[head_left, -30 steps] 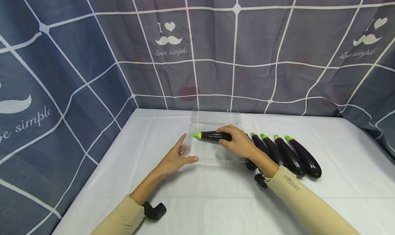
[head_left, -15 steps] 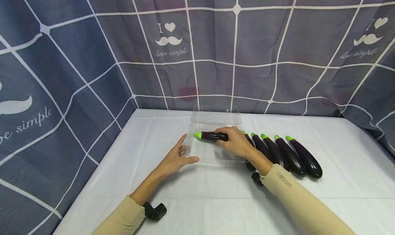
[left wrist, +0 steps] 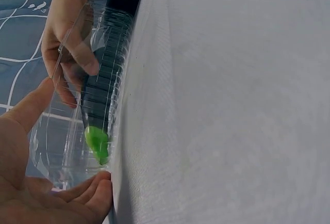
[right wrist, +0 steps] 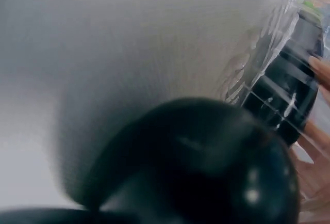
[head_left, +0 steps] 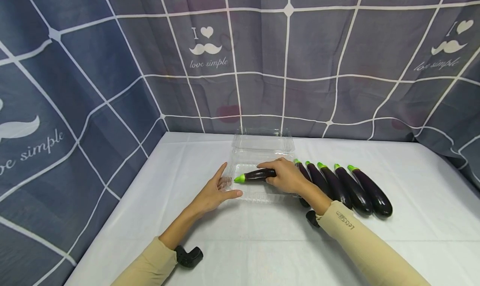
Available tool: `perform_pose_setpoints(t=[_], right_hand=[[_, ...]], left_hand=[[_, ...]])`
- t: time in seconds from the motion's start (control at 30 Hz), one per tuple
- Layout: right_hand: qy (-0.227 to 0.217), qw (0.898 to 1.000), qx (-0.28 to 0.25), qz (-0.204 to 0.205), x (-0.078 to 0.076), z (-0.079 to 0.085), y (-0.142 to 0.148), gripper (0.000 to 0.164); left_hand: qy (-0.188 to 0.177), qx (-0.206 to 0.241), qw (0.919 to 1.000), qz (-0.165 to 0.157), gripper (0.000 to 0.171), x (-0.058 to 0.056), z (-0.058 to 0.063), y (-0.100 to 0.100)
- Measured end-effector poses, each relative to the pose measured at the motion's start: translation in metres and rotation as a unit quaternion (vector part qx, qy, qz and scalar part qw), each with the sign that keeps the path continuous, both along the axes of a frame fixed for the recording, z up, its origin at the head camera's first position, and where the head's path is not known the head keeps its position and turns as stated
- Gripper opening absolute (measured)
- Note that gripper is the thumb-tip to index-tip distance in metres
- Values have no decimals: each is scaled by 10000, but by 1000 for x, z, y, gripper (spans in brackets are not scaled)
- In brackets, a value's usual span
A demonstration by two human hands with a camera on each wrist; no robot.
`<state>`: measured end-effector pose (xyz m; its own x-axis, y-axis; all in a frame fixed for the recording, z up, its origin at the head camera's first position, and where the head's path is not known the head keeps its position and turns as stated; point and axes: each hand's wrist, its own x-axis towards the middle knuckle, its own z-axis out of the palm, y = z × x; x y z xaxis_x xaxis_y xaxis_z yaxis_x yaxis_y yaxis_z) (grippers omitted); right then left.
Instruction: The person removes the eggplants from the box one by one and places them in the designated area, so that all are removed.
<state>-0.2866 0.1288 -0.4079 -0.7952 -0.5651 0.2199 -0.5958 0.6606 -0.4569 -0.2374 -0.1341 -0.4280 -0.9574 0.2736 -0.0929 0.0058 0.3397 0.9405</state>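
Note:
A dark purple eggplant (head_left: 256, 175) with a bright green stem end lies inside the clear plastic clamshell container (head_left: 255, 197), stem to the left. My right hand (head_left: 286, 175) grips its thick end from above. Through the container's wall in the left wrist view, the eggplant (left wrist: 98, 95) shows along the bottom with the right hand (left wrist: 72, 48) over it. My left hand (head_left: 214, 194) touches the container's left end, fingers spread and thumb stretched along the front. The right wrist view shows part of the gripped eggplant (right wrist: 289, 79) behind the ribbed plastic.
Several more eggplants (head_left: 354, 190) lie side by side just right of the container, stems toward the back. The container's lid (head_left: 263, 143) stands folded back near the rear table edge. A grey checked curtain (head_left: 255, 48) hangs behind the white-covered table (head_left: 255, 252).
The right hand has brought the eggplant toward the container's front side, its stem end shifting nearer to me. The left hand has stayed at the container's left end.

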Motion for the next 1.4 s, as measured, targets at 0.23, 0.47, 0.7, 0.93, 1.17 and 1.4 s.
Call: perform_pose_setpoints(t=[0.23, 0.47, 0.7, 0.93, 1.17, 1.4], right_hand=[[-143, 9995, 2, 269, 0, -1, -1, 42], [-186, 9994, 175, 249, 2, 0, -1, 33], [-558, 9977, 326, 192, 1, 1, -2, 43], [-455, 9975, 355, 411, 2, 0, -1, 50], [-42, 9984, -313, 467, 4, -2, 4, 54], [24, 9972, -669, 332, 3, -2, 4, 53]], left_hand=[[-1, -91, 10000, 15, 108, 1, 2, 0], [-3, -157, 9999, 59, 107, 1, 2, 1], [-9, -214, 9997, 80, 108, 0, 0, 1], [12, -190, 9998, 113, 107, 2, 0, 0], [52, -86, 9999, 51, 107, 2, 2, 1], [78, -104, 9999, 71, 107, 1, 1, 0]])
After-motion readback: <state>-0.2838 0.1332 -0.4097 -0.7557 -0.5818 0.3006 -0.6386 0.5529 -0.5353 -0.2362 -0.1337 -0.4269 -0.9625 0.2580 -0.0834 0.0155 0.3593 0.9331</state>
